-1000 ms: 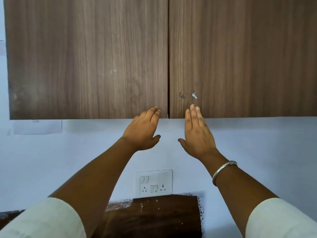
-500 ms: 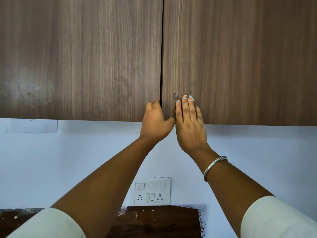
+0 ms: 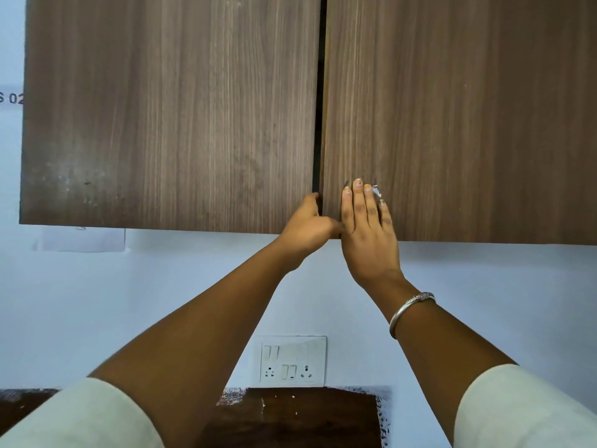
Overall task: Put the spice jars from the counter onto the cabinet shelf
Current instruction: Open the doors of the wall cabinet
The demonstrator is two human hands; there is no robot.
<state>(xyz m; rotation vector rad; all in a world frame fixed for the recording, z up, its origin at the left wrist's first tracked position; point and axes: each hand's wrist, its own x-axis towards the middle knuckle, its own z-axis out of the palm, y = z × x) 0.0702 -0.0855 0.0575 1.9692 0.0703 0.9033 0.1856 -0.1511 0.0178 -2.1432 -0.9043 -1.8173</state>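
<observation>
Two dark wood cabinet doors fill the upper view, the left door (image 3: 168, 118) and the right door (image 3: 468, 108). A narrow dark gap runs between them, and the right door's inner edge shows as a lighter strip. My left hand (image 3: 307, 226) is at the bottom of that gap, with its fingertips curled into it round the right door's edge and its thumb at the door's lower corner. My right hand (image 3: 366, 234) lies flat, fingers straight, on the right door's lower left corner. The shelf is hidden behind the doors. No spice jars are in view.
Below the cabinet is a pale wall with a white switch and socket plate (image 3: 292, 358). A dark brown surface (image 3: 307, 418) lies at the bottom of the view. A paper sheet (image 3: 80, 239) is stuck to the wall under the left door.
Both hands rose from below the cabinet's bottom edge onto the doors. My left fingers hooked into the gap, my right palm went flat on the right door, and the gap widened slightly.
</observation>
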